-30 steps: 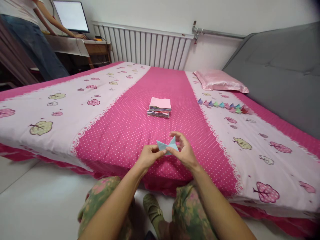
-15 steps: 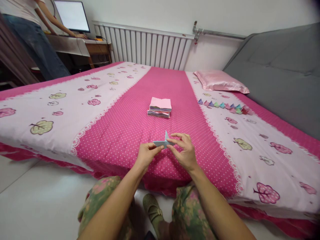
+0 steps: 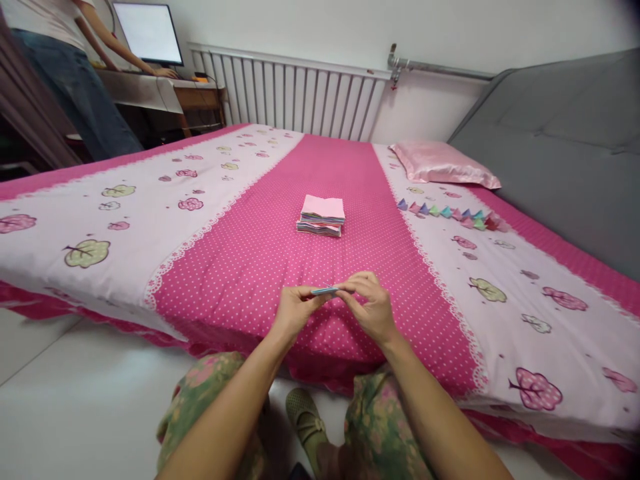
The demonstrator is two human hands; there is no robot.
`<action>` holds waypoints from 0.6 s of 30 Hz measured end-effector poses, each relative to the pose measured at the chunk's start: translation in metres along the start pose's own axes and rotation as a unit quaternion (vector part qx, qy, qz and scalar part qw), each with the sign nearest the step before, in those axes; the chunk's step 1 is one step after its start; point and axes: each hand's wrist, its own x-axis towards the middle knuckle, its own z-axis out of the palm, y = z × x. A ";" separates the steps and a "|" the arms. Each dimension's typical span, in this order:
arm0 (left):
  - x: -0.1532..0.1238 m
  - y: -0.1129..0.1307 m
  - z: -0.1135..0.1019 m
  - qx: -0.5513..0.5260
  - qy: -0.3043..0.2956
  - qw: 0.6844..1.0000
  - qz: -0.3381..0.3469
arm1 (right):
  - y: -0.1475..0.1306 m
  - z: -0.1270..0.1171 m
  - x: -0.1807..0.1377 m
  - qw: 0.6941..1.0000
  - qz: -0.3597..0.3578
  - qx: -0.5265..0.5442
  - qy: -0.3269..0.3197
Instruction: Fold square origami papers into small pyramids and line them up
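Observation:
A small piece of folded light-blue paper [image 3: 325, 291] is held nearly edge-on above the near part of the bed. My left hand [image 3: 296, 311] pinches its left end between thumb and fingers. At the right end, my right hand [image 3: 369, 303] grips it, with the fingertips hiding that part of the paper. Beyond my hands lies a stack of square coloured paper [image 3: 323, 208], pink on top. To the right, a row of small folded paper pieces [image 3: 450, 213] in several colours rests on the bedspread.
The bed [image 3: 240, 267] has a pink and white cover. A pink pillow [image 3: 443, 163] and a grey headboard [image 3: 560, 147] are at the right. Behind stands a white radiator [image 3: 295, 93]. At the far left a person [image 3: 75, 73] leans at a desk with a monitor [image 3: 149, 33].
The blue paper's upright point no longer shows; the paper now lies flatter and edge-on. My right hand's fingers have closed down over its right end.

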 end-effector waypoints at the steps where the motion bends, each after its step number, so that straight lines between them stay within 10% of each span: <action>1: 0.000 0.000 0.000 0.001 0.001 1.000 -0.001 | 0.000 0.000 0.000 1.000 0.003 0.002 -0.001; 18: -0.001 -0.002 0.000 0.043 -0.077 0.996 0.033 | -0.005 -0.002 -0.001 0.998 0.047 0.016 -0.034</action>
